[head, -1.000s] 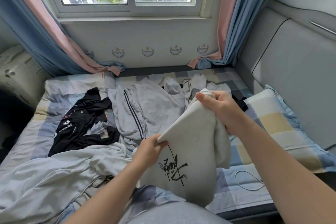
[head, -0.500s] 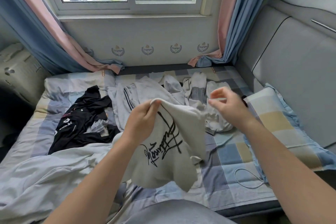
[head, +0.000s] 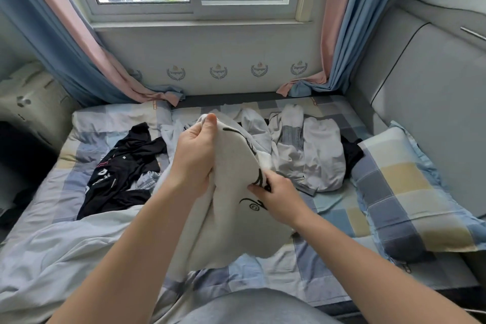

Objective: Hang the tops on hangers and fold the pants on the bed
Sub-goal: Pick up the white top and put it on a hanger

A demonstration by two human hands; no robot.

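Note:
A white garment with black script print [head: 231, 221] hangs in the air above the bed [head: 310, 268]. My left hand [head: 196, 155] grips its top edge, raised high in the middle of the view. My right hand [head: 278, 196] pinches the cloth lower down, beside the print. A black garment with white and pink lettering [head: 123, 166] lies on the left of the bed. Light grey clothes [head: 307, 152] are heaped behind my hands, with a dark piece showing at their right edge. No hanger is in view.
A pale crumpled duvet [head: 52, 252] covers the near left of the bed. A checked pillow [head: 410, 192] lies at the right against a grey padded headboard [head: 434, 113]. Curtains [head: 79, 42] frame the window behind the bed. A suitcase [head: 29, 105] stands at far left.
My left hand has lifted the white garment higher and further back. My right hand, free half a second ago, has come down and taken hold of the cloth near the print.

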